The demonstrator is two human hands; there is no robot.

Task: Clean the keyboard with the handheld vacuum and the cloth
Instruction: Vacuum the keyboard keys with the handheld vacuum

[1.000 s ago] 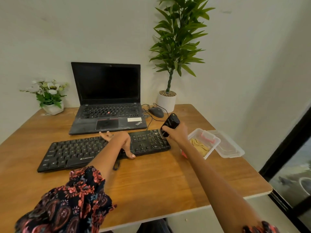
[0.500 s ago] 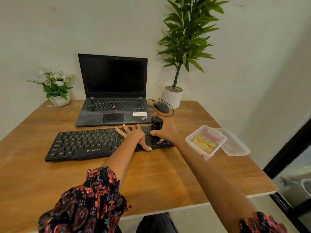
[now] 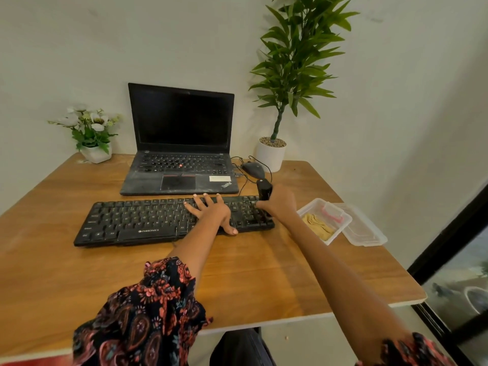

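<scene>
The keyboard [image 3: 148, 220] is black with pale key legends, and the handheld vacuum [image 3: 264, 189] is black too. The cloth [image 3: 317, 225] is mustard yellow inside a clear container [image 3: 307, 210] with a pink clip. The tabletop [image 3: 264, 273] shows warm orange-brown wood grain. The laptop [image 3: 179, 154] is black with a red dot among its keys. The sleeve [image 3: 148, 313] is black with red and pink paisley flowers. The plant pot [image 3: 270, 157] is white under green leaves.

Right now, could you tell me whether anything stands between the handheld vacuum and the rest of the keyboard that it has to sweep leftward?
Yes. The left hand rests flat on the keyboard, just left of the handheld vacuum that the right hand holds over the right end. It covers those keys and blocks a leftward sweep.
</scene>
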